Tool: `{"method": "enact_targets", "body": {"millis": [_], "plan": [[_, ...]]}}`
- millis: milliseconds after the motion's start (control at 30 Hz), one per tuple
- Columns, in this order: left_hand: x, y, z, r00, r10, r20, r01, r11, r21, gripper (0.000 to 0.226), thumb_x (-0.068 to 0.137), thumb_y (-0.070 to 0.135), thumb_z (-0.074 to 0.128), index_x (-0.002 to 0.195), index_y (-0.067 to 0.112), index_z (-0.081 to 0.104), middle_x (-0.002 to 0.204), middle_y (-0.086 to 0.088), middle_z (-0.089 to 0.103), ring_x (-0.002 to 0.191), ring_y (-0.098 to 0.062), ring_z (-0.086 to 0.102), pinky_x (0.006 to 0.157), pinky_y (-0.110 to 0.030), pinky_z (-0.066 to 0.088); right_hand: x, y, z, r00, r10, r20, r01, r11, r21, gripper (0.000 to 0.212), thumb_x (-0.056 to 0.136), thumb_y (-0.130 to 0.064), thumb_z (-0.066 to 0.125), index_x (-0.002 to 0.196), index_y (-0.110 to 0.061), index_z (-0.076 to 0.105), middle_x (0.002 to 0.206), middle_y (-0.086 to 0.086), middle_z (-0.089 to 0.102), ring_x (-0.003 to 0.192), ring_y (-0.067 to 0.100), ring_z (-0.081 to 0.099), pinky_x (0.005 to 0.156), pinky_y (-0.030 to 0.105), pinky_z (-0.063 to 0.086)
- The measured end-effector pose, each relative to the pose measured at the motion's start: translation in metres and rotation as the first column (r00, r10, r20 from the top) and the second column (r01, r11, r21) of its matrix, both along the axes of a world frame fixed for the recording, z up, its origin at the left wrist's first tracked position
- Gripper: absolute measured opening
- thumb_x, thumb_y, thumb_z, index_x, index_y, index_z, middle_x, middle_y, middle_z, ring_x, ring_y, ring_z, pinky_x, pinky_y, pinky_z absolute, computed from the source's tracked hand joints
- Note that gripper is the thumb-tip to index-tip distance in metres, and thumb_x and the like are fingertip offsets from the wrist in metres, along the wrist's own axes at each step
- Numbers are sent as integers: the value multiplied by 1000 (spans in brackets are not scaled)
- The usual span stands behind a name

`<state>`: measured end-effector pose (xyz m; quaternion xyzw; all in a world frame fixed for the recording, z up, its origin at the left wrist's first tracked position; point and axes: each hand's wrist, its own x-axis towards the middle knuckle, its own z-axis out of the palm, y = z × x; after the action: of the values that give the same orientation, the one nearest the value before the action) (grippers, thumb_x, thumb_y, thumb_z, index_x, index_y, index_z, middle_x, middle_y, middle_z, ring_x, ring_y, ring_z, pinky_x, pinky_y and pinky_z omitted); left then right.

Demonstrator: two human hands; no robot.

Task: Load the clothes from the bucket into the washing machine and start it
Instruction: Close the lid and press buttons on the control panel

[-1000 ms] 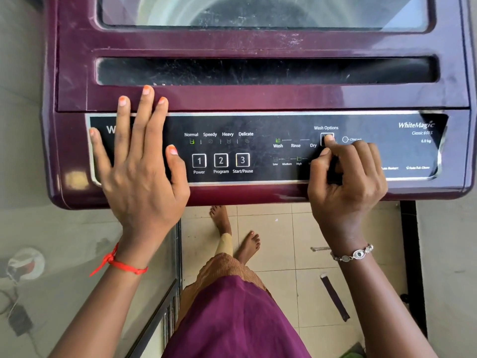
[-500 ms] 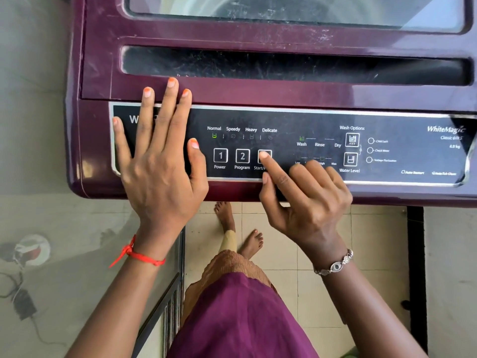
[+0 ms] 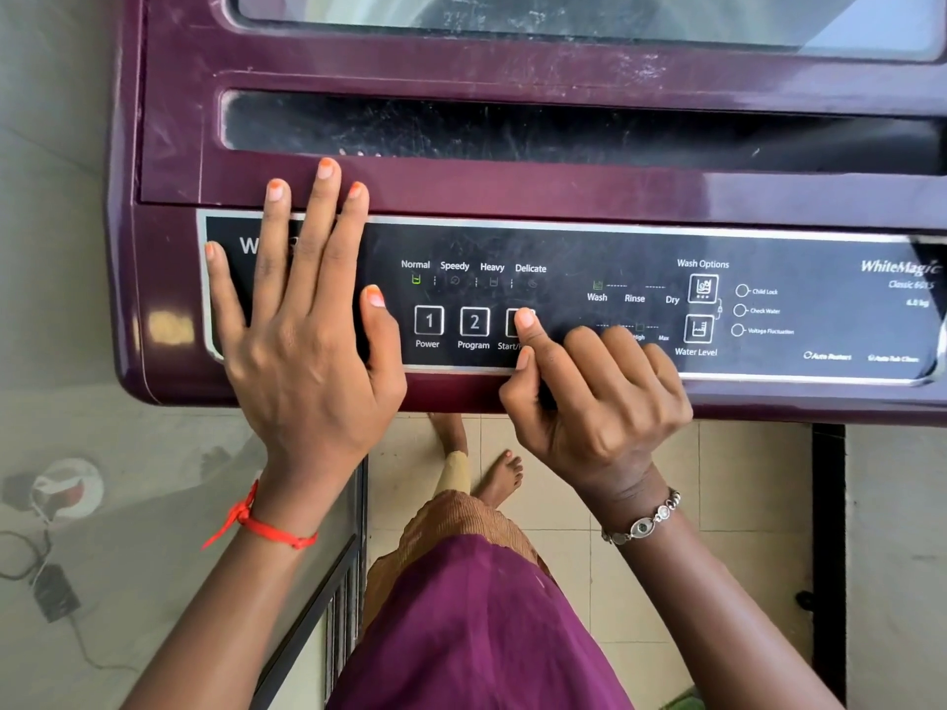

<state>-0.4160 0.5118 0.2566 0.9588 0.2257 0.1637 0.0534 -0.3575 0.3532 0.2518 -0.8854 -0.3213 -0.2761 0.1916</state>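
Note:
A maroon top-loading washing machine [image 3: 512, 192] fills the upper frame, its lid down with a glass window at the top edge. Its black control panel [image 3: 589, 253] carries the Power button [image 3: 428, 320], the Program button [image 3: 474, 322] and the Start/Pause button [image 3: 514, 322]. My left hand [image 3: 302, 340] lies flat and spread on the panel's left end. My right hand [image 3: 589, 402] has its fingers curled and the index fingertip on the Start/Pause button. A green light shows under "Normal". No bucket or clothes are in view.
A tiled floor [image 3: 743, 484] and my bare feet [image 3: 502, 474] show below the machine. A glass-topped surface [image 3: 128, 504] with a metal grille edge lies at lower left. A dark vertical strip [image 3: 827, 556] runs along the right, beside a pale wall.
My right hand left the Wash Options button, moved left along the panel and put its index finger on the Start/Pause button. The left hand stayed flat. The view shifted and came closer.

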Motion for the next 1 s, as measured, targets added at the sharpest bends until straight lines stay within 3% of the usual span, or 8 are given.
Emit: {"method": "enact_targets", "body": {"millis": [500, 600, 700, 833, 1000], "plan": [[-1, 0, -4, 1000, -7, 1, 7, 1000, -13, 53, 91, 26, 33, 144, 23, 31, 153, 8, 28, 144, -14, 20, 116, -48, 12, -1, -6, -5, 994, 72, -77, -61, 989, 134, 33, 87, -16, 48, 64, -10, 71, 45, 3, 40, 42, 22, 34, 46, 32, 23], [-1, 2, -5, 1000, -17, -7, 17, 1000, -13, 53, 91, 26, 34, 145, 24, 30, 153, 8, 27, 144, -14, 20, 116, -49, 12, -2, -8, -6, 985, 92, -149, -60, 977, 206, 38, 89, -15, 45, 59, -7, 66, 46, 3, 46, 43, 23, 39, 46, 31, 27], [-2, 2, -7, 999, -25, -24, 25, 1000, -17, 53, 91, 26, 34, 145, 23, 30, 154, 9, 27, 144, -14, 19, 116, -48, 11, -3, -11, -3, 953, 125, -277, -37, 953, 300, 28, 86, -13, 48, 70, -3, 69, 53, 3, 56, 50, 17, 45, 51, 26, 35], [0, 2, -4, 998, -31, -55, 29, 999, -39, 54, 91, 26, 32, 145, 23, 29, 154, 7, 26, 144, -16, 19, 115, -50, 11, -2, -14, 9, 900, 141, -412, 14, 936, 351, 22, 82, -11, 50, 73, -1, 67, 54, 3, 55, 58, 9, 44, 57, 14, 29], [0, -1, 8, 994, -51, -94, 43, 996, -82, 52, 93, 27, 30, 144, 21, 30, 154, 4, 28, 143, -18, 21, 115, -51, 11, -1, -26, 23, 826, 191, -530, -9, 945, 326, 27, 83, -18, 48, 76, -1, 68, 58, 5, 59, 54, 15, 52, 54, 24, 39]]}}
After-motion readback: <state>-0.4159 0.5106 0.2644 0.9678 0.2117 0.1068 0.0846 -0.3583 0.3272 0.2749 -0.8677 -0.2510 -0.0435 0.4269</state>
